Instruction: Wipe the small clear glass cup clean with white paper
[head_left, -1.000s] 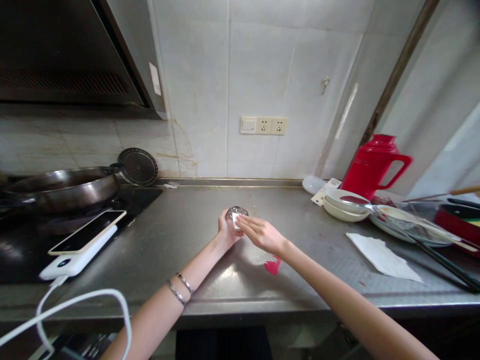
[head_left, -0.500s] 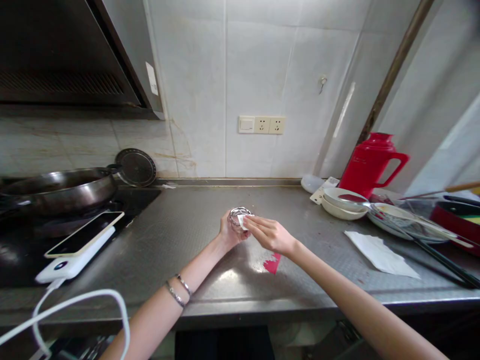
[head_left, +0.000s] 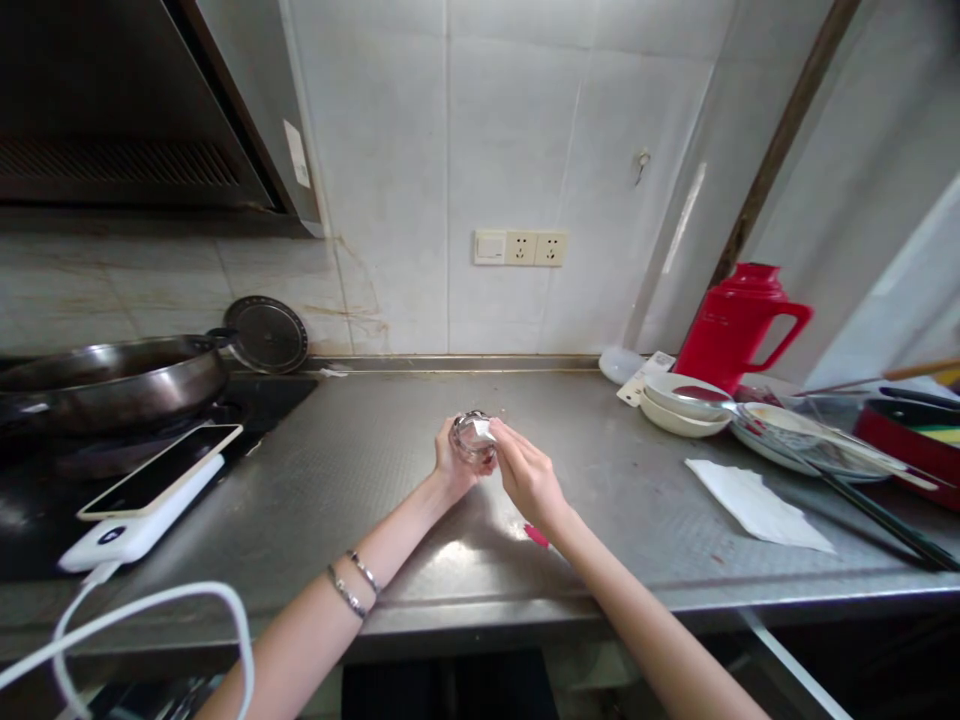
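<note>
My left hand [head_left: 453, 466] is wrapped round a small round glass [head_left: 466, 450], shiny and see-through, held above the steel counter [head_left: 390, 520]. My right hand [head_left: 534, 480] pinches a small white piece [head_left: 482, 428], perhaps paper, at the glass's mouth. Whether that piece touches the inside of the glass I cannot tell. Below my right wrist lies a scrap of red paper [head_left: 535, 535] on the counter, partly covered by the wrist.
To the left, a pan [head_left: 120, 385] sits on the stove beside a phone [head_left: 161, 472] on a white power bank [head_left: 131, 535] with a cable. On the right are stacked bowls [head_left: 684, 420], a red thermos [head_left: 731, 335] and a white napkin [head_left: 757, 505].
My right hand has turned more upright and its wrist has shifted left, covering more of the red scrap. The glass's mouth faces me more. The view has moved slightly.
</note>
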